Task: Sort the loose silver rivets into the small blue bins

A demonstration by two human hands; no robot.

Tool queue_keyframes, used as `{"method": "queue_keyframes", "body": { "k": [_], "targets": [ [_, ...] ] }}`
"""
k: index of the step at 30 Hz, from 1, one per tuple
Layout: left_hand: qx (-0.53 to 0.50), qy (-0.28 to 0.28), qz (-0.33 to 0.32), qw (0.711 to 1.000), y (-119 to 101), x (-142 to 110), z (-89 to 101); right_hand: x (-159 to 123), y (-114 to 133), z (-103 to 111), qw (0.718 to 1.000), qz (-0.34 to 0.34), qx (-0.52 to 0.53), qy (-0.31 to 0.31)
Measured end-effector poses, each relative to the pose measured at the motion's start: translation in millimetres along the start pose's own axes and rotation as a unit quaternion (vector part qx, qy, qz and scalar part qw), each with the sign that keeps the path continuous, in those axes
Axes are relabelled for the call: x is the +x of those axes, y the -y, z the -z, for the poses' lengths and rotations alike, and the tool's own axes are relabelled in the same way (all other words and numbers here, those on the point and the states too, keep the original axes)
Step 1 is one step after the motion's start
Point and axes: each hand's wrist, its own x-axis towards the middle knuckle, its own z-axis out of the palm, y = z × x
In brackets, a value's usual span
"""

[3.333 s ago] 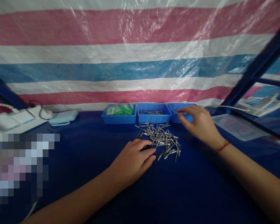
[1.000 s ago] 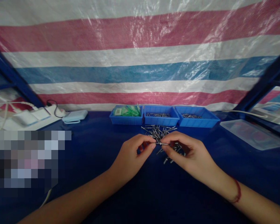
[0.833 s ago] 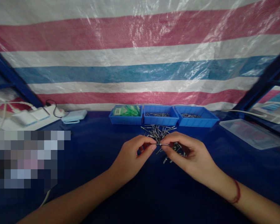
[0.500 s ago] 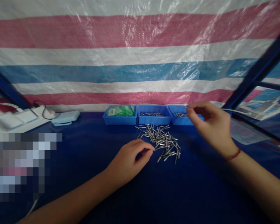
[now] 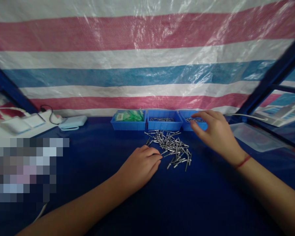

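A loose pile of silver blind rivets [image 5: 173, 146] lies on the dark blue table. My left hand [image 5: 142, 164] rests at the pile's left edge, fingers closed together and fingertips touching or nearly touching a rivet; whether they grip one is hidden. Above the front of the right blue bin [image 5: 184, 124], my right hand [image 5: 215, 134] is open, thumb and forefinger apart, with nothing visible between them. Rivets show inside that bin, partly covered by the hand. More rivets lie in the middle blue bin [image 5: 164, 125].
The left blue bin [image 5: 129, 126] holds green plastic packets [image 5: 131, 115]. Left of it lie a light blue case [image 5: 73, 122] and a white power strip [image 5: 22, 126] with cables. A clear plastic sheet or lid [image 5: 258, 137] is at the right. A striped tarp [image 5: 137, 77] hangs behind.
My right thumb and forefinger have parted from a pinch, and that hand has shifted slightly left and down over the right bin. My left fingers have drawn closer together beside the pile.
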Motion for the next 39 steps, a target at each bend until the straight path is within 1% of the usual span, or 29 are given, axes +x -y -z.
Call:
{"method": "queue_keyframes", "body": {
  "k": [3, 5, 9, 12, 14, 16, 19, 21, 23, 25, 29, 33, 39],
  "targets": [
    [-0.003, -0.019, 0.01, 1.0, 3.6, 0.9, 0.3, -4.9, 21.8, 2.7, 0.996, 0.053, 0.062, 0.044],
    [-0.006, -0.02, 0.027, 0.999, 4.5, 1.4, 1.5, -9.2, 35.1, 2.4, 0.988, 0.084, 0.111, 0.074],
    [0.004, -0.005, 0.052, 0.999, 2.9, 1.3, 3.4, -17.0, 57.8, 2.4, 0.96, 0.122, 0.205, 0.146],
    [0.027, -0.007, 0.049, 0.998, 1.5, -0.2, 2.2, -20.7, 69.1, 3.0, 0.94, 0.145, 0.239, 0.194],
    [0.033, -0.03, 0.046, 0.998, 0.6, -1.3, 1.2, -21.9, 72.8, 3.0, 0.934, 0.158, 0.242, 0.21],
    [0.018, -0.066, 0.04, 0.997, -0.4, -1.8, 1.2, -22.4, 74.1, 3.0, 0.932, 0.161, 0.242, 0.215],
    [-0.055, -0.127, 0.045, 0.989, -2.2, -1.7, 3.4, -22.7, 74.5, 3.7, 0.93, 0.132, 0.276, 0.206],
    [-0.12, -0.163, 0.073, 0.977, -3.0, -1.3, 5.4, -23.4, 75.2, 4.3, 0.925, 0.086, 0.315, 0.192],
    [-0.17, -0.181, 0.111, 0.962, -3.4, -0.9, 7.3, -24.4, 76.3, 4.4, 0.919, 0.04, 0.348, 0.181],
    [-0.197, -0.183, 0.132, 0.954, -3.7, -0.7, 8.8, -25.7, 77.6, 3.7, 0.912, 0.01, 0.371, 0.176],
    [-0.223, -0.182, 0.14, 0.947, -4.3, -1.1, 10.9, -26.9, 80.2, 1.8, 0.898, -0.017, 0.402, 0.18],
    [-0.236, -0.182, 0.15, 0.943, -5.0, -1.7, 11.9, -26.1, 83.7, 2.6, 0.892, -0.023, 0.411, 0.188],
    [-0.248, -0.185, 0.147, 0.94, -5.9, -1.8, 12.4, -26.2, 85.8, 4.0, 0.888, -0.037, 0.415, 0.197]
  ]
}}
